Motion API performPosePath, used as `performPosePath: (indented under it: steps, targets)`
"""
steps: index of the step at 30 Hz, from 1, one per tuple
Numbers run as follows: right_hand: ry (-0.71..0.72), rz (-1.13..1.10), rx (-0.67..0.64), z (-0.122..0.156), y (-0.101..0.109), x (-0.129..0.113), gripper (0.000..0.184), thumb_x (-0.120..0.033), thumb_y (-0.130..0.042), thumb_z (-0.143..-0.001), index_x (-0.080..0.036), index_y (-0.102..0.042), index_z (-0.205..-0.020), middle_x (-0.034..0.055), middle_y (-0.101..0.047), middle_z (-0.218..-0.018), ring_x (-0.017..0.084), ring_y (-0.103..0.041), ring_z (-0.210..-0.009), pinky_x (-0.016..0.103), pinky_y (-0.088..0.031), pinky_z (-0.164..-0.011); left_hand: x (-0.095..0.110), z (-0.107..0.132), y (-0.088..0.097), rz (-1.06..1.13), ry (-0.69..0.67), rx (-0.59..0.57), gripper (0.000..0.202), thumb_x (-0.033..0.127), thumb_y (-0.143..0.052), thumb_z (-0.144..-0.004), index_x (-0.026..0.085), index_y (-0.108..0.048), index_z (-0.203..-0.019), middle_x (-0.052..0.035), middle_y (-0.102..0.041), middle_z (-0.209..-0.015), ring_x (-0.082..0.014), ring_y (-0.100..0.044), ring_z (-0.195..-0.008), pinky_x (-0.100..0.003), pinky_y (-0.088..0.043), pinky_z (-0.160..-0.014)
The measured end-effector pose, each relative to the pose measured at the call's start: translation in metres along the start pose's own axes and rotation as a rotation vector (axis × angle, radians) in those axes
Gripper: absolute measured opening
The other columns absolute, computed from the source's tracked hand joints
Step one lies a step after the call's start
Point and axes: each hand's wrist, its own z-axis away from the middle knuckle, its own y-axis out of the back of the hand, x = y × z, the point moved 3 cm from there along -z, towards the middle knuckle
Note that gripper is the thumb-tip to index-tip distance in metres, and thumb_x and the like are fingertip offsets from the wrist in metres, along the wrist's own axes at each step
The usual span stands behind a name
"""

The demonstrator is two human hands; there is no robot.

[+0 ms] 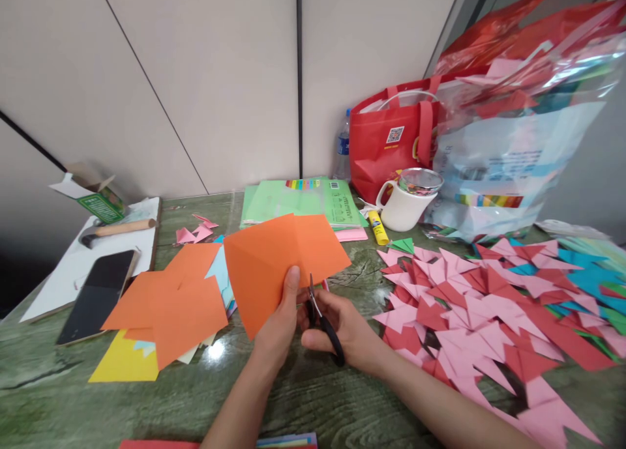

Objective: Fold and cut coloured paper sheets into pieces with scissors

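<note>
My left hand grips a sheet of orange paper by its lower edge, thumb on top. The sheet is raised off the table and has a crease down its right part. In my right hand is a pair of scissors with black handles. The blades point up and meet the paper's lower edge, just right of my left thumb. To the left lie more orange paper pieces, with a yellow piece partly under them.
Many pink and red folded papers cover the right side. Behind stand a white mug, a yellow glue stick, a red bag and a plastic bag. A phone and a hammer lie left.
</note>
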Motion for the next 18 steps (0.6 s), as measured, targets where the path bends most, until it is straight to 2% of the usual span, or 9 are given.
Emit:
performPosePath:
  steps: [5,12,15,18]
  targets:
    - [-0.016,0.003,0.013,-0.0009,0.0016,0.0011,0.047,-0.036,-0.076,-0.054,-0.017,-0.054,-0.091,0.0002,-0.053,-0.076,0.012,-0.047,-0.068,0.023,-0.039,-0.062,0.0021,0.0031,-0.0023,-0.014,0.015,-0.099,0.038,0.054,-0.053,-0.067,0.019,-0.067,-0.072,-0.0066,-0.068,-0.076,-0.0202,-0.063,-0.074,-0.031,-0.047,-0.076]
    - [-0.016,0.004,0.007,-0.0009,0.0031,0.0029,0.05,-0.036,-0.078,-0.052,-0.017,-0.054,-0.091,0.0003,-0.053,-0.077,0.012,-0.047,-0.068,0.023,-0.039,-0.063,0.0069,0.0067,-0.0001,-0.153,-0.027,-0.032,0.043,0.057,-0.05,-0.067,0.018,-0.068,-0.074,-0.0055,-0.066,-0.064,-0.0187,-0.062,-0.067,-0.027,-0.05,-0.067]
    - [-0.018,0.012,0.008,-0.0005,0.0039,0.0033,0.051,-0.037,-0.078,-0.052,-0.017,-0.054,-0.091,-0.0003,-0.052,-0.074,0.013,-0.047,-0.068,0.023,-0.039,-0.063,0.0055,0.0059,-0.0002,-0.155,-0.022,-0.045,0.044,0.057,-0.048,-0.068,0.019,-0.068,-0.074,-0.0055,-0.067,-0.067,-0.0181,-0.063,-0.068,-0.026,-0.05,-0.066]
    - [-0.025,0.023,0.011,-0.0005,0.0043,0.0038,0.048,-0.037,-0.076,-0.054,-0.016,-0.053,-0.091,-0.0007,-0.051,-0.073,0.013,-0.047,-0.068,0.023,-0.038,-0.061,0.0033,0.0042,-0.0002,-0.156,-0.03,-0.055,0.042,0.056,-0.047,-0.07,0.02,-0.068,-0.076,-0.0057,-0.068,-0.076,-0.0186,-0.063,-0.076,-0.027,-0.05,-0.07]
